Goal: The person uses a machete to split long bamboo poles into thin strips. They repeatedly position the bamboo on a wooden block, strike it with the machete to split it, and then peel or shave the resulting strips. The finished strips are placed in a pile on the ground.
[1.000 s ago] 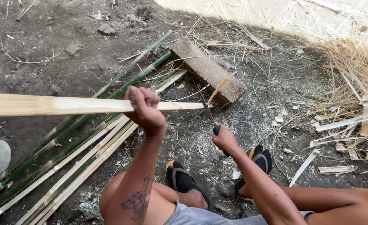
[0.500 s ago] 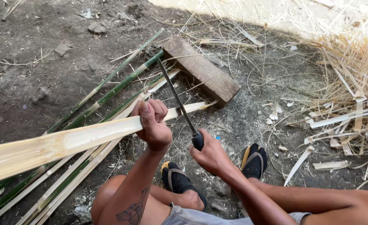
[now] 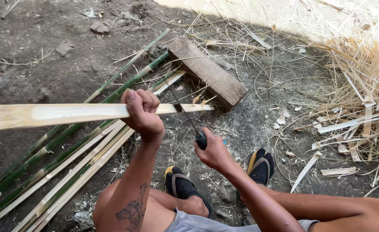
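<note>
Blade on bamboo, over the dirt ground.
Left hand clamps the pale split bamboo strip level; right hand is closed round the knife (blade crossing the strip), near the wooden block.

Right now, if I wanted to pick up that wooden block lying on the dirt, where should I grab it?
Probably at the wooden block's far end, across its narrow width, coming from above. It lies flat; bamboo strips crowd its left side, and the split bamboo tip and knife sit near its near end.

left grip fisted, right grip clenched
</note>
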